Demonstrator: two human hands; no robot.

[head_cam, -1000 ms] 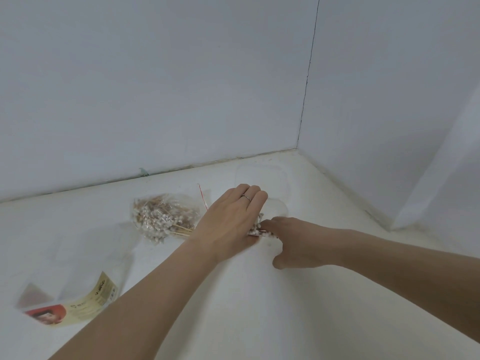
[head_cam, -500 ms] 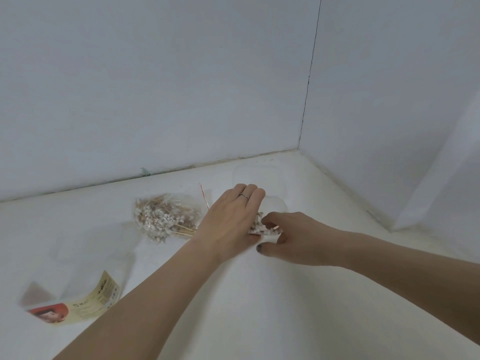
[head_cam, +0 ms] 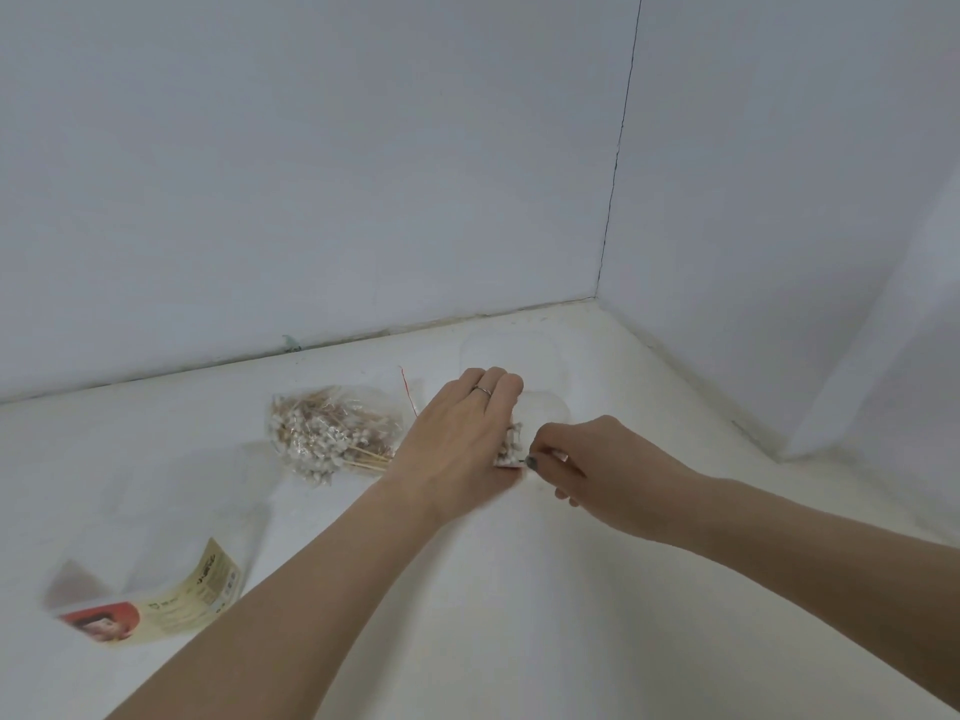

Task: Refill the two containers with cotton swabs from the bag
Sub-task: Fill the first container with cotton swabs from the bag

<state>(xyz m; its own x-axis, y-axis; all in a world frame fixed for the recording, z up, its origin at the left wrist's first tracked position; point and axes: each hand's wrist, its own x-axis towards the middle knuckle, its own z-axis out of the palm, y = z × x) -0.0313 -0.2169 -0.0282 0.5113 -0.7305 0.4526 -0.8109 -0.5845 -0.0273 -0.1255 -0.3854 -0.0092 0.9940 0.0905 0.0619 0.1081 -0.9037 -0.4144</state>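
Presently, the left hand (head_cam: 462, 433) cups a clump of white-tipped cotton swabs (head_cam: 510, 444), while the right hand (head_cam: 597, 465), just beside it, pinches their ends. One crinkled clear bag (head_cam: 332, 433) of wooden-stemmed swabs lies beyond the left wrist; one clear rounded container (head_cam: 540, 407) sits past the fingertips.

Both hands (head_cam: 462, 433) around cotton swabs (head_cam: 509, 445)

Bare forearms; left hand (head_cam: 457, 433) wears a thin ring (head_cam: 482, 390).

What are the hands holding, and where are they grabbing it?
The left hand wraps a bundle of cotton swabs around its middle. The right hand pinches at the bundle's near end with its fingertips.
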